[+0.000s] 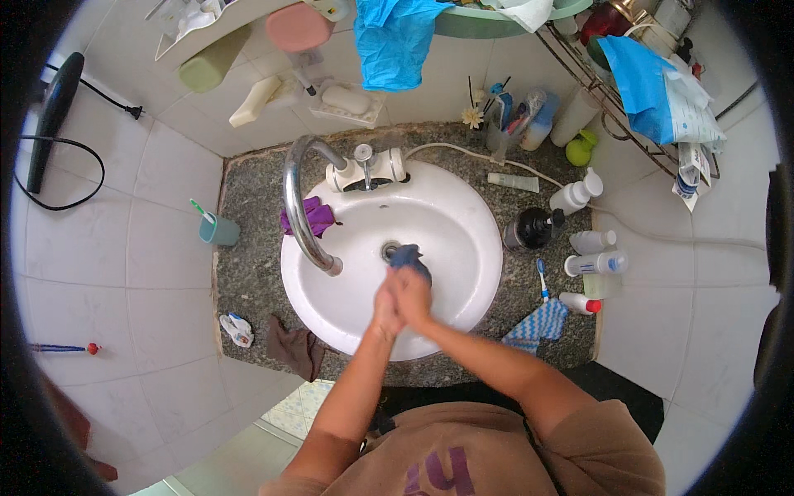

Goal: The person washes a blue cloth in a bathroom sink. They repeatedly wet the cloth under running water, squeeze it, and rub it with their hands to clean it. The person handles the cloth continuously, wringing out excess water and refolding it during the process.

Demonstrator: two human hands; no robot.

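Note:
Over the white oval washbasin (322, 273), my left hand (388, 307) and my right hand (412, 294) are pressed together. Between them they grip a dark blue-grey cloth (406, 257), which bulges out beyond the fingers near the metal drain (389, 250). Which fingers hold it is blurred. A curved chrome faucet spout (298, 204) arches over the basin's left side, left of my hands. A purple cloth (315, 217) lies on the basin's left rim behind the spout. No running water can be made out.
A brown cloth (294, 347) hangs at the granite counter's (248, 273) front left. A teal cup (220, 230) holds a toothbrush. At right stand a black pump bottle (533, 229), a white pump bottle (577, 193) and several smaller bottles; a blue-striped cloth (536, 325) lies near them. A wire rack (605, 105) juts out above.

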